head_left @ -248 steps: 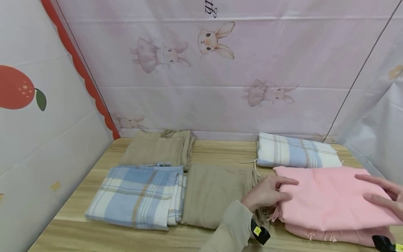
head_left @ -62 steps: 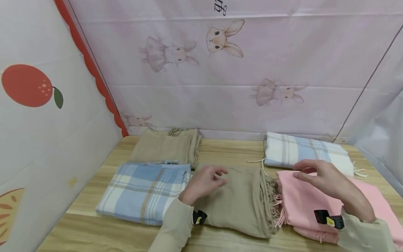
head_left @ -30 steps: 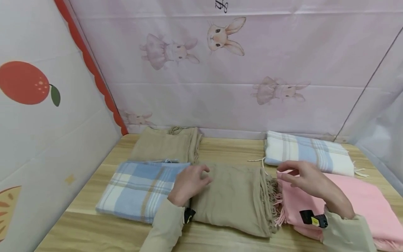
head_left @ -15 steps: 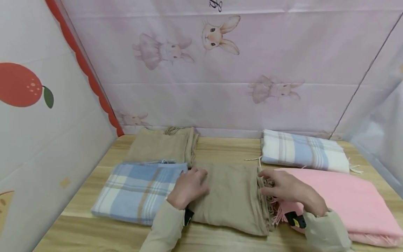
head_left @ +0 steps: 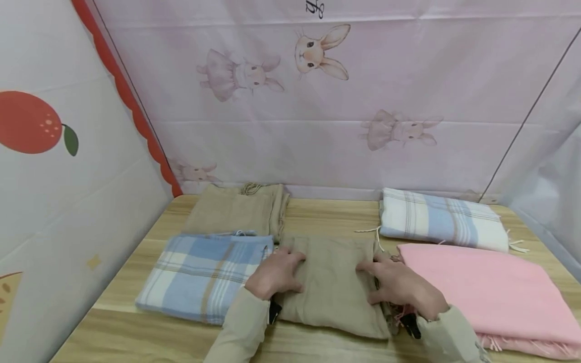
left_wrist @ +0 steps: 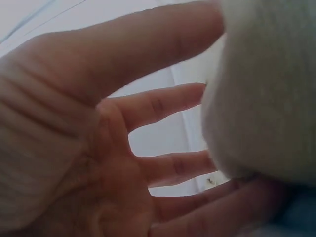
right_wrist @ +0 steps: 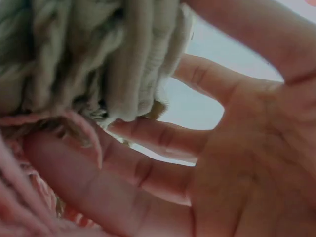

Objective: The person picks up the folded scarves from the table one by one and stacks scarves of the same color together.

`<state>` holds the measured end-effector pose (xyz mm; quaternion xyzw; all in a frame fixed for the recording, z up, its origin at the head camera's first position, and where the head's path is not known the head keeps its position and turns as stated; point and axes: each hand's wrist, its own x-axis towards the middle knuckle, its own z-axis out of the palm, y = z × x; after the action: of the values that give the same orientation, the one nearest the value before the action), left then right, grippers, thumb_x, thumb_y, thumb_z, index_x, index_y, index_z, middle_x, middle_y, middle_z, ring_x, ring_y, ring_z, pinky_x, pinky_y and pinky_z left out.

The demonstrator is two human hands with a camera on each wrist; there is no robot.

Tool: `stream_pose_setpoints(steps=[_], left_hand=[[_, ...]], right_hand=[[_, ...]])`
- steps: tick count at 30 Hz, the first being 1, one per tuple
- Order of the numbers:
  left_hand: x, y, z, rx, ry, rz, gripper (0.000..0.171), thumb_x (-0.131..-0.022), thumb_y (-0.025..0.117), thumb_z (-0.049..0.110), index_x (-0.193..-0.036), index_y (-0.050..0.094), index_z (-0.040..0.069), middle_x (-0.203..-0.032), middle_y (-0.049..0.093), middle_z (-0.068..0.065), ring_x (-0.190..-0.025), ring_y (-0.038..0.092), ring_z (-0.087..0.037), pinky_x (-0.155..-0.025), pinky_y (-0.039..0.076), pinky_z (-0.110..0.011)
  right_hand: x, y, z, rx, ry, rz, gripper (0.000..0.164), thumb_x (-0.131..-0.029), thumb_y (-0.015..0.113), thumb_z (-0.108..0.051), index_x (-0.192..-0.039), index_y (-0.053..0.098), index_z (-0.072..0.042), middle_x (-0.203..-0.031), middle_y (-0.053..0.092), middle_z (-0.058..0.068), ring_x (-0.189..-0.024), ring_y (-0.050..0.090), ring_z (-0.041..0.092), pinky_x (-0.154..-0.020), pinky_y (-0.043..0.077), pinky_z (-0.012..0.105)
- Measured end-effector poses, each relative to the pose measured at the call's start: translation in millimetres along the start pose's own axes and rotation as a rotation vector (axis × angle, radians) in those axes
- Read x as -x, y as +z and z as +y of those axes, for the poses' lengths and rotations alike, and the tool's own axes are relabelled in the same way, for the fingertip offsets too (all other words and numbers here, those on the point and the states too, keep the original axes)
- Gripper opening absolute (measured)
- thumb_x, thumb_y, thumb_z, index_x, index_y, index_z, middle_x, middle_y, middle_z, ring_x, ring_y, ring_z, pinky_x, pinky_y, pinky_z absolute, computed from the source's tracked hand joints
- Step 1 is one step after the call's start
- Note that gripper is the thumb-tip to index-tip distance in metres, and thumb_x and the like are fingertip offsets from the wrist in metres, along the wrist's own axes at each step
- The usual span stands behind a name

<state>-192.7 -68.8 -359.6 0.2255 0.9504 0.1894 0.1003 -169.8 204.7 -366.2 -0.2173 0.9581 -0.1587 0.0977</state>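
Observation:
A folded khaki fringed scarf (head_left: 329,287) lies in the middle of the table between my two hands. My left hand (head_left: 274,275) holds its left edge; in the left wrist view the thumb is above the cloth and the fingers reach along its side. At the fringed right edge, my right hand (head_left: 401,282) holds the folded layers (right_wrist: 143,59), thumb above and fingers beneath. Some pink fringe (right_wrist: 19,187) hangs by those fingers. A folded pink scarf (head_left: 490,292) lies to the right, and a blue-and-white plaid scarf (head_left: 199,277) is close to the left.
Behind the plaid scarf lies another khaki scarf (head_left: 233,209). A white-and-blue plaid scarf (head_left: 442,219) sits at the back right. Everything rests on a wood-grain table (head_left: 122,327), with a printed rabbit backdrop (head_left: 290,151) behind and a side panel at left.
Both hands have left the pink scarf, where they were at first. The right hand has come leftward onto the middle khaki scarf's fringed edge; the left hand is at its left edge.

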Motion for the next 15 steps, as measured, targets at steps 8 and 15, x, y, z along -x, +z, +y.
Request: stream_pose_setpoints(steps=[8, 15], left_hand=[[-4.8, 3.8, 0.2, -0.117, 0.072, 0.034, 0.048, -0.073, 0.091, 0.013, -0.115, 0.069, 0.001, -0.119, 0.057, -0.025, -0.088, 0.062, -0.033, -0.074, 0.055, -0.045], [-6.5, 8.1, 3.1, -0.156, 0.102, 0.038, 0.046, -0.074, 0.091, 0.017, -0.112, 0.070, 0.003, -0.109, 0.058, -0.019, -0.091, 0.060, -0.028, -0.074, 0.055, -0.039]], right_hand=[[-0.6, 1.6, 3.5, -0.013, 0.005, 0.034, 0.057, -0.073, 0.090, -0.012, -0.124, 0.066, -0.011, -0.108, 0.053, 0.009, -0.097, 0.057, 0.028, -0.084, 0.052, 0.051], [0.3, 5.0, 7.3, 0.046, -0.040, 0.087, 0.055, -0.070, 0.090, -0.006, -0.120, 0.067, -0.009, -0.105, 0.056, 0.009, -0.100, 0.057, 0.033, -0.104, 0.033, 0.067]])
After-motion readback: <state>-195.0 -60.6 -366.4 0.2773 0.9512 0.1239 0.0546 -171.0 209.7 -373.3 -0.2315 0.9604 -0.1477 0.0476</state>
